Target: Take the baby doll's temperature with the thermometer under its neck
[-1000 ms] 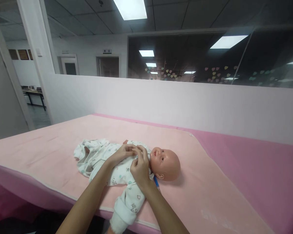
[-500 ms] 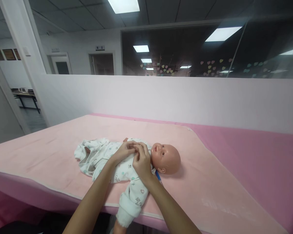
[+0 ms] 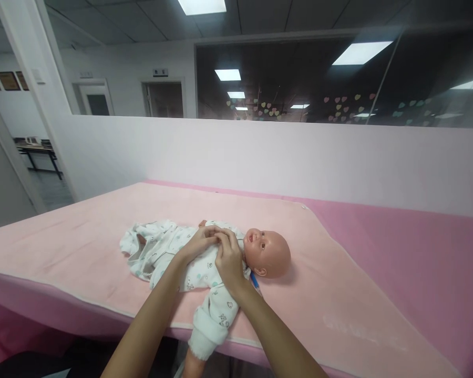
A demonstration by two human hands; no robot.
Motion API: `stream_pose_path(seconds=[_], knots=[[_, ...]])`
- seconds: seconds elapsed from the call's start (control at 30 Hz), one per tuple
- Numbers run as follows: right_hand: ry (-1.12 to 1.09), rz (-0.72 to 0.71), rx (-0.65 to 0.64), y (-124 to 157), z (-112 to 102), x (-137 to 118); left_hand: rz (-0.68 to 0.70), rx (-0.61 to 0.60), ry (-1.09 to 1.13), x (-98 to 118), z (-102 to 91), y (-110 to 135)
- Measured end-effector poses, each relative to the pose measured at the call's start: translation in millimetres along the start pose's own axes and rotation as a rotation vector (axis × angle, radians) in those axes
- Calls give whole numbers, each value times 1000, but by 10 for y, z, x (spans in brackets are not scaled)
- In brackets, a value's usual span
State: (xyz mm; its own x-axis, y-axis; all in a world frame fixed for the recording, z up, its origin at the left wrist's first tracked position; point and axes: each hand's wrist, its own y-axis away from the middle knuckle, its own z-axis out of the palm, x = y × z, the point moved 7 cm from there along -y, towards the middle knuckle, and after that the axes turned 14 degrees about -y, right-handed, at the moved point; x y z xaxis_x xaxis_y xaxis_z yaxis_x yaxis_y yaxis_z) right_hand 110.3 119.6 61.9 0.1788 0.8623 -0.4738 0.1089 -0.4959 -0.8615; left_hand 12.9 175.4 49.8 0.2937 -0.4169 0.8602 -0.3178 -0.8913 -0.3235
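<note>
A bald baby doll (image 3: 268, 253) lies on its back, head to the right, dressed in a white printed romper (image 3: 205, 271). On the doll's upper chest my left hand (image 3: 200, 242) and my right hand (image 3: 229, 260) meet at the fingertips. Both hands have their fingers curled and pinched at the front of the romper near the neck; a fastening there is too small to make out. One sleeved arm of the doll hangs over the near edge. Beside the neck a blue strip (image 3: 254, 280) shows, partly hidden by my right wrist.
Under the doll is a peach-coloured mat (image 3: 82, 247) over a pink cover (image 3: 429, 247). A white half wall (image 3: 279, 163) with a dark window above stands behind. Far left, a table (image 3: 39, 149) shows past a doorway.
The view has shifted slightly. My hands stay at the doll's chest, with only small finger movements; the right fingers lie a little flatter and closer to the left ones.
</note>
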Motion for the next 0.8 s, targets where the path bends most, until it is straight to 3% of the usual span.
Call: stream_pose_path(seconds=[0.53,0.8], knots=[[42,18,89,5,-67,8,17,-31,-3,121,25,47],[-40,150,140,-2,-80,106,37,-47,15,92,23,40]])
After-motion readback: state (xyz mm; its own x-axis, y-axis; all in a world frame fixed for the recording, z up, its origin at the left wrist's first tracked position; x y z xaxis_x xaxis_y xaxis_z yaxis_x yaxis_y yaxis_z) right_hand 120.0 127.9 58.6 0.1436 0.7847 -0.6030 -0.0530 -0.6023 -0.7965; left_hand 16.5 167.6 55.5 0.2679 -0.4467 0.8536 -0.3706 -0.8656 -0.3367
